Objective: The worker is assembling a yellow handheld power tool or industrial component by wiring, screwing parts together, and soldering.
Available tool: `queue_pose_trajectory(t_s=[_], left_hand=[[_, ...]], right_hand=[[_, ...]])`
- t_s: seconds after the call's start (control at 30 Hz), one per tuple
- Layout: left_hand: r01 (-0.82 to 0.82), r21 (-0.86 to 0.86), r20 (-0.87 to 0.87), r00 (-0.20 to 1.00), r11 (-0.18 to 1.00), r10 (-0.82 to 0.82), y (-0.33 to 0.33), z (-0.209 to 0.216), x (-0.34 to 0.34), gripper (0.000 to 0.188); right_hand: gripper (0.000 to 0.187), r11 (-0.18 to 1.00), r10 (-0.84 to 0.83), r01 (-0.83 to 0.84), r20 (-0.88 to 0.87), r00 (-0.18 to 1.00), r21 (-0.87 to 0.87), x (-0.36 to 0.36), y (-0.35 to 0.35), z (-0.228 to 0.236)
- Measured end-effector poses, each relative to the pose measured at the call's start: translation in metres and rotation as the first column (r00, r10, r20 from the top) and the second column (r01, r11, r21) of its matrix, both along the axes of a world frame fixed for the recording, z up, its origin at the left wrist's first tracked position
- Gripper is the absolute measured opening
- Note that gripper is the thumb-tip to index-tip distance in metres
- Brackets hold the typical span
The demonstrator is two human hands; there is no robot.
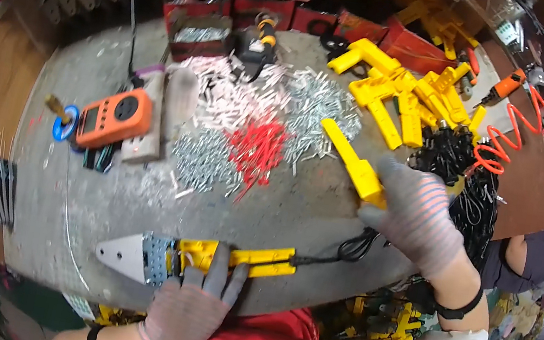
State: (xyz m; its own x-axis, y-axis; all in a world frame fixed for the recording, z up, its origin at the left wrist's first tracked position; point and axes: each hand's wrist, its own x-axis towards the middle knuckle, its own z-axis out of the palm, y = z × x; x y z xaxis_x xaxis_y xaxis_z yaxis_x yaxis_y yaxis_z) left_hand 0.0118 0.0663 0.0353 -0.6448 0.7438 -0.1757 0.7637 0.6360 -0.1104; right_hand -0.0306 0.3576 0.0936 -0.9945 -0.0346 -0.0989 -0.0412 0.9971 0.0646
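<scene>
Here the tool [200, 262], a yellow-handled iron with a grey metal blade pointing left, lies along the near edge of the grey bench [294, 209], its black cord [348, 250] trailing off to the right. The left hand [189, 310], in a grey knit glove, rests on the tool's middle with its fingers laid loosely over the yellow body, pressing down rather than wrapped round. To the right and a little farther off, the right hand [414, 214], also gloved, is closed round the near end of a yellow shell [353, 161], a long plastic half-casing held tilted above the bench, its free end pointing far and left. Beyond that, in the middle of the bench, lie heaps of small parts: red pins [257, 150], silver pins [313, 109] and white sleeves [227, 95]. An orange meter [115, 117] sits at the left. More yellow casings [405, 95] are piled at the far right, beside black wire clips [449, 152] and an orange coiled hose [512, 133]. Another person [530, 250] sits at the right edge.
</scene>
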Motion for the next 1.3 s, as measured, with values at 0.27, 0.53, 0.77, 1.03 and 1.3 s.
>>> queue_pose_trajectory(t_s=[0.27, 0.53, 0.77, 1.03, 1.3], left_hand=[[0.024, 0.090, -0.087, 0.996, 0.996, -0.016, -0.007, -0.011, 0.006, 0.048], [0.018, 0.146, -0.097, 0.995, 0.989, -0.004, -0.008, -0.018, 0.002, 0.047], [-0.013, 0.128, -0.044, 0.999, 0.992, 0.018, -0.010, -0.023, 0.005, 0.051], [-0.002, 0.035, -0.071, 0.997, 0.999, 0.005, -0.004, -0.018, 0.006, 0.055], [-0.072, 0.043, 0.000, 0.997, 0.996, 0.072, -0.001, -0.031, 0.011, 0.052]], right_hand=[[0.029, 0.894, 0.334, -0.337, -0.064, 0.941, -0.294, -0.027, -0.001, -0.035], [0.037, 0.604, 0.788, -0.767, -0.014, 0.616, 0.217, -0.071, 0.012, -0.057], [0.036, 0.565, 0.000, -0.180, -0.219, 0.976, -0.805, -0.010, -0.012, -0.052], [0.054, 0.167, -0.335, -0.068, -0.121, 0.935, -0.984, 0.064, -0.090, -0.062], [0.052, 0.476, -0.253, -0.078, -0.221, 0.942, -0.876, 0.069, -0.097, -0.070]])
